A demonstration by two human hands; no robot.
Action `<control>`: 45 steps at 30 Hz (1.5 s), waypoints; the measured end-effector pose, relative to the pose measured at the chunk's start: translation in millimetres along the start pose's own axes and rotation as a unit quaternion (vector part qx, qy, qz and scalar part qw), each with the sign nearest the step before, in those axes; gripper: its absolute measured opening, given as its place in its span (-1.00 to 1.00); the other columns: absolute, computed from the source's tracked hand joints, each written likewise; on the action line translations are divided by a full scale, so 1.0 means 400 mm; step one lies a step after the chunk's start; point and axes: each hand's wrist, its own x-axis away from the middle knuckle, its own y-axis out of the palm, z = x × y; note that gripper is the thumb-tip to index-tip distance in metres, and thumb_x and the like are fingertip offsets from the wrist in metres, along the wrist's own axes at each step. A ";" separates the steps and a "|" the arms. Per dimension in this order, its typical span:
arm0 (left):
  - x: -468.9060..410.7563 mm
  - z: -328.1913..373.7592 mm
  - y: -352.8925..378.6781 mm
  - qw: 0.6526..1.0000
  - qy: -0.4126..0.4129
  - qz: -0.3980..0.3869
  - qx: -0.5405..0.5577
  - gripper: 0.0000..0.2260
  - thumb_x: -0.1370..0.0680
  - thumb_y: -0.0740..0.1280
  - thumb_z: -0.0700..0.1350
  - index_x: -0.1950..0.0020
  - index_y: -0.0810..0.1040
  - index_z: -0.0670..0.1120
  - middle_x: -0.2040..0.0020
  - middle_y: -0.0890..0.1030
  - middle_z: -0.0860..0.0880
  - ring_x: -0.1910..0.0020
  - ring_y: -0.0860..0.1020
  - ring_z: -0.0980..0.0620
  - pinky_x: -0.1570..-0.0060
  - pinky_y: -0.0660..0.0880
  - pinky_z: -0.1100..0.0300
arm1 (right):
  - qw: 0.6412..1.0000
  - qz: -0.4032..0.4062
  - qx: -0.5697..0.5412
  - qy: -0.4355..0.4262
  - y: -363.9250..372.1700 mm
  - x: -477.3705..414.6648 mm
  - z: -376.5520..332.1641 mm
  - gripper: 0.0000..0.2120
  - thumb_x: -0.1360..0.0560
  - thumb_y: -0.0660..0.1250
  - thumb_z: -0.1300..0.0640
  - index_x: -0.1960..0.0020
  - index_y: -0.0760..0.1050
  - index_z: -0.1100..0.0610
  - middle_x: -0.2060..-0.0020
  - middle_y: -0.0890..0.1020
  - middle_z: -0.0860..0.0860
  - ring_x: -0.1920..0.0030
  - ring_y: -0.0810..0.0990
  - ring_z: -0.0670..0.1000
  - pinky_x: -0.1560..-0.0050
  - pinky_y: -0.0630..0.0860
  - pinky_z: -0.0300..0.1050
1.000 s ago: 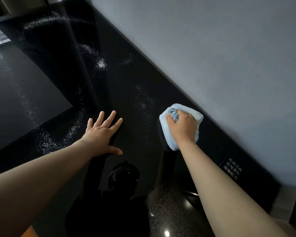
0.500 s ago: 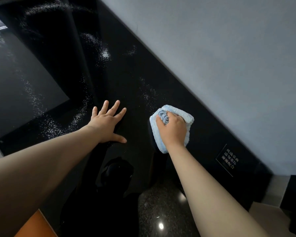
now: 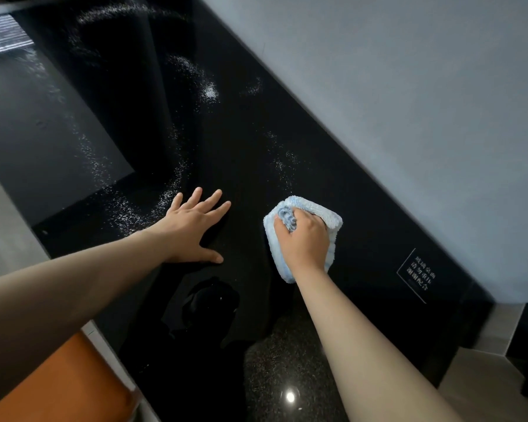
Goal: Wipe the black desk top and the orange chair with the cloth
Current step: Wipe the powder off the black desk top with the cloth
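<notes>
The cloth [image 3: 325,213], held in the curled right hand [image 3: 302,242], should be pressed flat and pushed over the specks [image 3: 284,166] ahead.

The right hand [image 3: 302,242] pulls the blue cloth [image 3: 323,210] across the black desk top [image 3: 241,132], back from the grey wall [image 3: 409,102], so the cloth now sits away from it and further from the little white sign [image 3: 416,277]. More of the orange chair [image 3: 58,382] shows at the bottom left

There are two hands, one left hand [image 3: 192,226] and one right hand [image 3: 302,242]. There is one cloth [image 3: 328,212], one desk top [image 3: 241,132], one chair [image 3: 58,382], one sign [image 3: 416,275] and one wall [image 3: 409,102].
</notes>
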 end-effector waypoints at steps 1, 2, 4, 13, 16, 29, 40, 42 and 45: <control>0.022 -0.005 0.005 1.000 -0.003 -0.001 0.000 0.03 -0.36 0.36 0.38 -0.57 -0.23 0.10 -0.57 -0.28 0.03 -0.53 -0.29 -0.16 -0.47 -0.26 -0.17 | 1.000 0.000 0.002 0.000 0.003 0.007 -0.004 -0.73 -0.47 0.32 0.00 0.34 0.34 0.02 0.44 0.40 -0.16 0.32 0.48 -0.02 0.19 0.52 0.01; 0.044 -0.009 0.011 1.000 -0.007 -0.001 -0.004 0.05 -0.34 0.36 0.39 -0.57 -0.23 0.09 -0.56 -0.29 0.03 -0.52 -0.31 -0.17 -0.47 -0.26 -0.17 | 1.000 0.000 0.004 -0.002 0.006 0.013 -0.007 -0.73 -0.48 0.32 0.00 0.34 0.35 0.03 0.44 0.42 -0.15 0.32 0.48 -0.02 0.19 0.52 0.01; 0.085 -0.014 0.026 0.999 -0.027 -0.003 -0.026 0.08 -0.32 0.35 0.42 -0.56 -0.25 0.08 -0.55 -0.33 0.02 -0.51 -0.33 -0.21 -0.47 -0.25 -0.18 | 1.000 -0.001 0.008 -0.003 0.011 0.026 -0.015 -0.73 -0.48 0.32 0.00 0.34 0.37 0.04 0.44 0.45 -0.13 0.32 0.47 -0.03 0.18 0.52 -0.01; 0.211 -0.058 0.098 0.995 -0.083 -0.037 -0.036 0.02 -0.34 0.32 0.42 -0.56 -0.24 0.12 -0.54 -0.36 -0.03 -0.51 -0.31 -0.28 -0.47 -0.16 -0.25 | 1.000 0.001 0.011 -0.003 0.028 0.088 -0.059 -0.82 -0.47 0.36 0.02 0.23 0.54 0.11 0.37 0.55 -0.10 0.25 0.48 -0.06 0.08 0.50 -0.09; 0.219 -0.076 0.108 0.996 -0.072 -0.046 -0.027 0.02 -0.34 0.35 0.39 -0.55 -0.25 0.15 -0.54 -0.38 0.01 -0.51 -0.32 -0.25 -0.46 -0.15 -0.27 | 1.000 0.002 0.010 0.000 0.033 0.110 -0.073 -0.83 -0.47 0.38 0.04 0.11 0.61 0.16 0.27 0.64 -0.03 0.17 0.53 -0.02 0.00 0.42 -0.15; 0.218 -0.075 0.113 0.996 -0.076 -0.037 -0.021 0.05 -0.32 0.39 0.37 -0.56 -0.21 0.14 -0.55 -0.35 0.00 -0.51 -0.31 -0.25 -0.46 -0.14 -0.30 | 1.000 -0.011 0.014 0.004 0.062 0.199 -0.128 -0.76 -0.45 0.40 0.02 -0.03 0.63 0.16 0.19 0.67 -0.04 0.09 0.59 0.02 -0.06 0.52 -0.02; 0.224 -0.066 0.105 0.997 -0.078 -0.026 -0.010 0.02 -0.33 0.42 0.34 -0.57 -0.14 0.14 -0.57 -0.28 -0.02 -0.53 -0.27 -0.23 -0.44 -0.15 -0.31 | 0.999 -0.032 0.034 -0.004 0.078 0.281 -0.174 -0.69 -0.46 0.39 0.02 -0.12 0.61 0.17 0.05 0.69 0.00 -0.01 0.61 0.06 -0.10 0.51 0.02; 0.232 -0.058 0.103 0.997 -0.073 -0.016 -0.021 -0.03 -0.36 0.40 0.34 -0.57 -0.11 0.14 -0.58 -0.23 -0.05 -0.54 -0.24 -0.22 -0.45 -0.17 -0.30 | 0.999 -0.036 0.037 -0.008 0.079 0.297 -0.181 -0.70 -0.46 0.38 0.02 -0.12 0.61 0.16 0.06 0.69 -0.01 0.01 0.61 0.05 -0.08 0.53 0.03; 0.260 -0.053 0.107 0.998 -0.050 -0.003 -0.031 -0.12 -0.43 0.35 0.30 -0.58 -0.10 0.14 -0.58 -0.21 -0.06 -0.54 -0.25 -0.20 -0.44 -0.21 -0.28 | 0.998 -0.047 0.043 -0.013 0.081 0.322 -0.193 -0.69 -0.47 0.37 0.00 -0.13 0.61 0.15 0.03 0.68 -0.01 -0.01 0.60 0.04 -0.09 0.52 0.02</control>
